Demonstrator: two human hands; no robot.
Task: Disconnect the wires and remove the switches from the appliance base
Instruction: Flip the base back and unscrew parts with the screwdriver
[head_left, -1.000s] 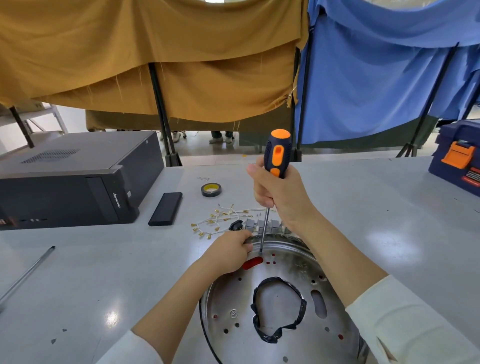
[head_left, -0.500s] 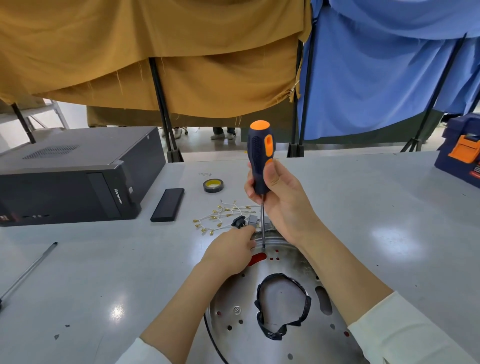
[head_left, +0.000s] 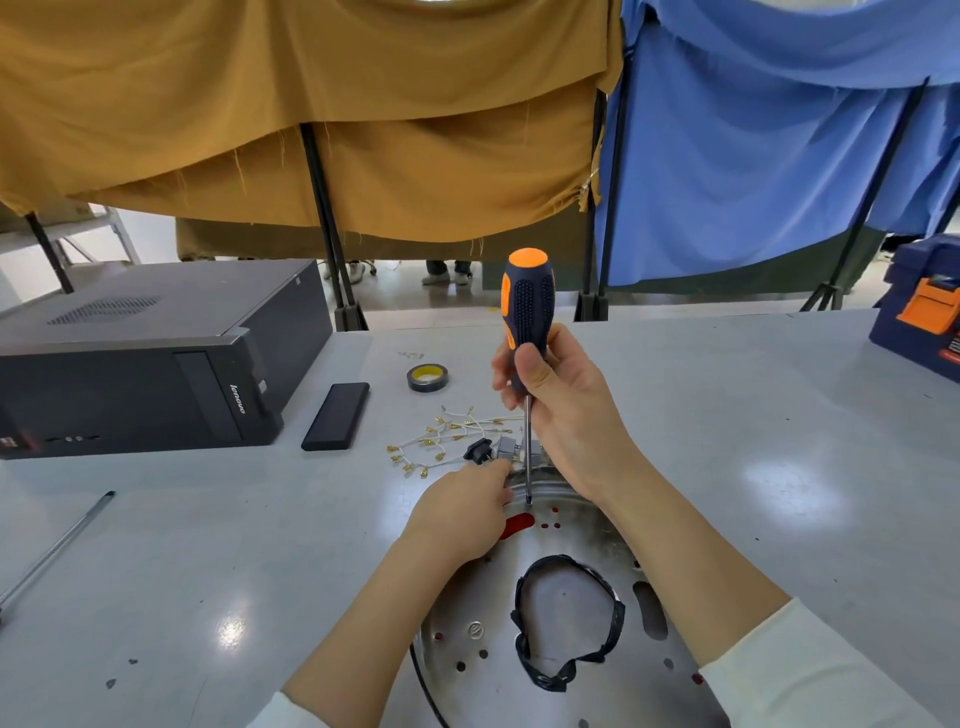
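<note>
While the screwdriver (head_left: 527, 332) stands upright over the rim, work continues on the appliance base (head_left: 566, 623) at the near edge of the grey table (head_left: 753, 441).

Right hand (head_left: 566, 410): fingers and thumb curled round the lower handle, which has turned since a second ago, the orange stripe now facing left; the tip stays at the same spot near the far rim.

Left hand (head_left: 457, 512): resting on the rim beside a red patch; its fingers appear bent toward the grey switches (head_left: 514, 449), though whether they pinch anything cannot be told.

Meaning: judging by the turned handle, a fastening is being worked loose, so the switches at the far rim are probably not yet free.

Wires (head_left: 447, 434): a loose bundle with gold terminals lies on the table just beyond the base, apparently already disconnected.

Writing: "lenovo" reads on the front of the black computer case (head_left: 145, 364); the label on the blue toolbox (head_left: 919, 306) is too small to read.

Nearby: tape roll (head_left: 427, 377) and a flat black slab (head_left: 336, 415).
</note>
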